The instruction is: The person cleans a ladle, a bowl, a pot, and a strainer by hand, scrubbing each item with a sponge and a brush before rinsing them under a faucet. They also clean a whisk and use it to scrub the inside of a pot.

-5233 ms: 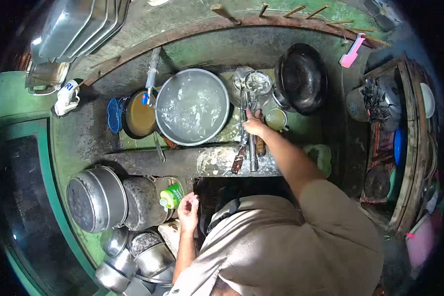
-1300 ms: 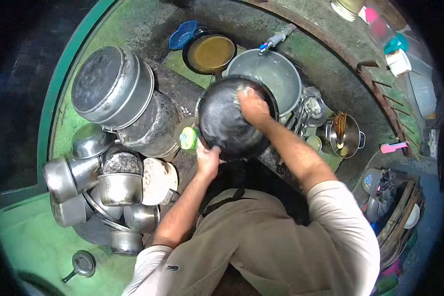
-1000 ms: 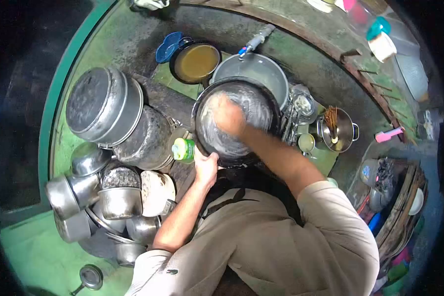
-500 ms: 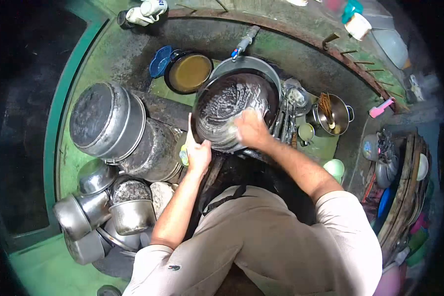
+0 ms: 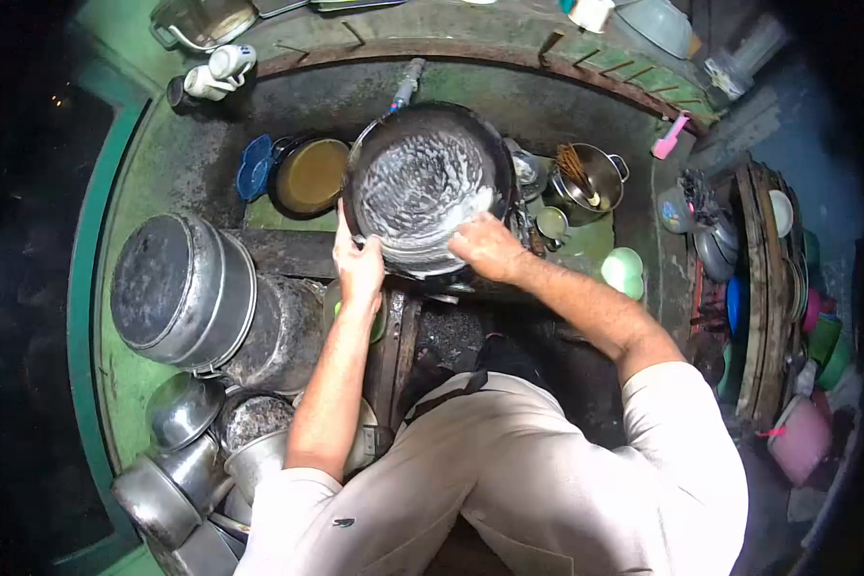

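Pan: a large round black metal pan (image 5: 422, 182), its inside streaked with white soap foam, is sitting in the upper middle of the frame, tilted toward the person.
Left hand: the left hand (image 5: 360, 267) is clamping the pan's lower left rim, thumb lying on the inside and fingers going under the edge.
Right hand: the right hand (image 5: 487, 248) is pressing, fingers curled, against the inside of the pan at its lower right. Whether it is holding a scrubber is hidden by the hand itself.
Hands together: the two hands are working apart, one on each lower side of the pan.
Tap: a grey pipe tap (image 5: 405, 81) is pointing down at the pan's upper rim.
Left of the pan: a dark round pan full of brown liquid (image 5: 309, 177) is sitting just beside it, with a blue plastic scoop (image 5: 255, 165) touching its far left side.
Right of the pan: a steel pot with two handles holding wooden sticks (image 5: 590, 178) is standing near, and a pale green bowl (image 5: 624, 270) is lying below it.
Left of the frame: a big grey aluminium pot turned upside down (image 5: 178, 288) is resting above a pile of steel bowls (image 5: 178, 451).
Upper right: a pink brush (image 5: 669, 136) is lying on the green ledge (image 5: 509, 29).
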`<state>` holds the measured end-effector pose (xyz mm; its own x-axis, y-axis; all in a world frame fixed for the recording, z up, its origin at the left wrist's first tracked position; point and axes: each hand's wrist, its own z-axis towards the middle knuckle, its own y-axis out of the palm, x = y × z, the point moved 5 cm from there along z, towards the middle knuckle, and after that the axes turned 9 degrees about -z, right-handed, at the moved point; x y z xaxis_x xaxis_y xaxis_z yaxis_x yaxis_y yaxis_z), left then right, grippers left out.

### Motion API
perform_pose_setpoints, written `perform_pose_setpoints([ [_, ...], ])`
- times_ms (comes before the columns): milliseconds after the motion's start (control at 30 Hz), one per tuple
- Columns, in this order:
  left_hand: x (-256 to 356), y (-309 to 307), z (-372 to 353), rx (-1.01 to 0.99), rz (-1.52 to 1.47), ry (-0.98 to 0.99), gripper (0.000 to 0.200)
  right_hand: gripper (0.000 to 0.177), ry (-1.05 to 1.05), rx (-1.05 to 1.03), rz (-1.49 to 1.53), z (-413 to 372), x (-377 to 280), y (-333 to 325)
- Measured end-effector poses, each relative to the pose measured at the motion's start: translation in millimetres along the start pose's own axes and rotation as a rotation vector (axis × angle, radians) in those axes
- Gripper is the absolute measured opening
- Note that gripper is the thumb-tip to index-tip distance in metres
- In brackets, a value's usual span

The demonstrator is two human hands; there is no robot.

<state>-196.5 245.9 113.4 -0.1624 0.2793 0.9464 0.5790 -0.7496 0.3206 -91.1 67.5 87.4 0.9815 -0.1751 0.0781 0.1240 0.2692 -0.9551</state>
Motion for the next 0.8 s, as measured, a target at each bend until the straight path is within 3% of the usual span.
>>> perform_pose_setpoints([
  [33,-6,10,-8,-0.010,-0.004,0.000,0.078,0.012,0.053,0.040,0.179,3,-7,-9],
  [100,-51,7,-38,0.345,-0.185,-0.447,0.044,0.013,0.105,0.001,0.326,14,-31,-13],
  [167,-73,1,-32,0.283,-0.567,-0.513,0.045,0.016,0.165,-0.024,0.419,20,-49,-24],
  [233,-55,2,-34,0.227,-0.343,-0.362,0.060,0.016,0.103,-0.233,0.385,7,-36,-7],
  [300,-25,11,-31,0.066,-0.301,-0.242,0.077,0.018,-0.007,-0.053,0.049,-12,9,-15],
  [367,-21,22,-34,0.107,-0.156,-0.247,0.085,0.020,-0.016,0.123,-0.101,-21,40,-21],
  [433,-17,39,-27,0.114,-0.155,-0.168,0.086,0.032,0.111,-0.108,0.113,-11,22,-35],
  [500,-17,51,-20,0.109,-0.155,-0.141,0.085,0.034,0.189,0.040,0.397,-9,-15,-3],
  [567,-16,44,-13,0.135,0.005,-0.120,0.081,0.030,0.217,0.008,0.557,-8,-25,0],
  [633,8,41,-15,0.138,0.022,-0.225,0.071,0.022,0.057,-0.195,0.195,-21,7,3],
  [700,22,36,-15,0.039,-0.045,-0.138,0.066,0.017,-0.095,0.273,-0.010,-38,41,-20],
  [733,14,31,-16,0.097,-0.061,-0.227,0.065,0.017,-0.104,0.276,-0.006,-38,42,-21],
  [767,1,19,-15,0.185,0.027,-0.106,0.065,0.014,-0.097,0.259,0.063,-35,39,-33],
  [800,-6,38,-31,0.218,0.010,-0.166,0.066,0.012,-0.093,0.244,0.127,-31,35,-40],
])
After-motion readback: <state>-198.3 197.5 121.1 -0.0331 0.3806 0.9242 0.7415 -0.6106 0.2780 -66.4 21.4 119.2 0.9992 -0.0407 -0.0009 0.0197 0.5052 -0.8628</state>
